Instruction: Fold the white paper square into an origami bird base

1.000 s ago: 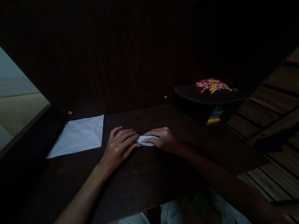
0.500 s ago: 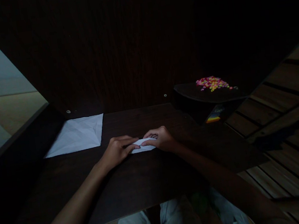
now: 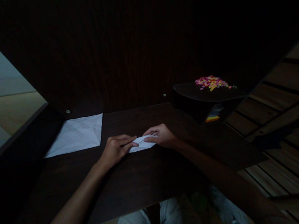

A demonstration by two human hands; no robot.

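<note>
A small folded piece of white paper [image 3: 142, 143] lies on the dark wooden desk [image 3: 137, 180], in the middle. My left hand [image 3: 115, 149] rests on its left end, fingers curled with the fingertips pressing the paper down. From the right, my right hand [image 3: 162, 136] pinches the paper's right end between thumb and fingers. The light is dim and the paper's folds are hard to read.
A larger creased white sheet [image 3: 76, 135] lies flat at the desk's back left. A dark side shelf [image 3: 191, 93] to the right carries a heap of small colourful bits [image 3: 211, 82]. A dark wooden back panel [image 3: 107, 51] rises behind the desk. Wooden floor slats [image 3: 286, 115] lie to the right.
My left hand has curled from flat to bent fingers and slid back left, which uncovers more of the folded paper. The right hand shifted slightly and now pinches the paper's end.
</note>
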